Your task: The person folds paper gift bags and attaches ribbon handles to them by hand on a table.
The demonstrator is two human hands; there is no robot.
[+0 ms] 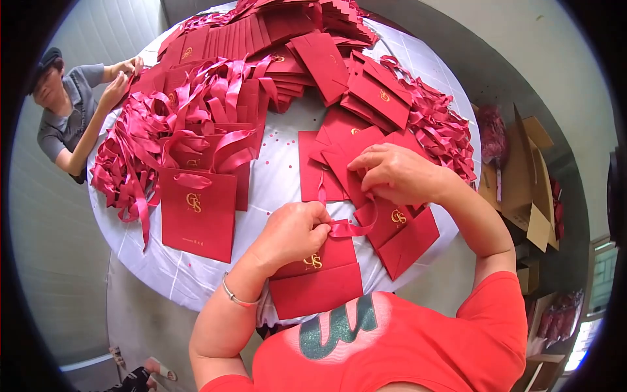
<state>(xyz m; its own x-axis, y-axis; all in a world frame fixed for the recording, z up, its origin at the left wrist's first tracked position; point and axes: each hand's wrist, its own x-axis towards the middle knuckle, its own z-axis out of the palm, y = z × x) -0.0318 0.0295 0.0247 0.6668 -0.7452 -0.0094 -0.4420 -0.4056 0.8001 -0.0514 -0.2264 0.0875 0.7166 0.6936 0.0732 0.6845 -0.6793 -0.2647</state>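
Left hand (290,234) pinches ribbon (353,229) over a bag (317,291) at the worktop's (273,179) near edge; right hand (400,173), hold unclear, should guide it flat, untwisted.

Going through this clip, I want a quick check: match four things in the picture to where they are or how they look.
Column one
1. Left hand
2. Bracelet
3. Cardboard box
4. Co-worker

Column two
A. Beyond the table, at the right of the picture
B. Wearing a grey top, at the left of the picture
C. Pinching a pink ribbon over a flat red bag
D. Mostly silver-coloured

Right pairs: 1-C, 2-D, 3-A, 4-B
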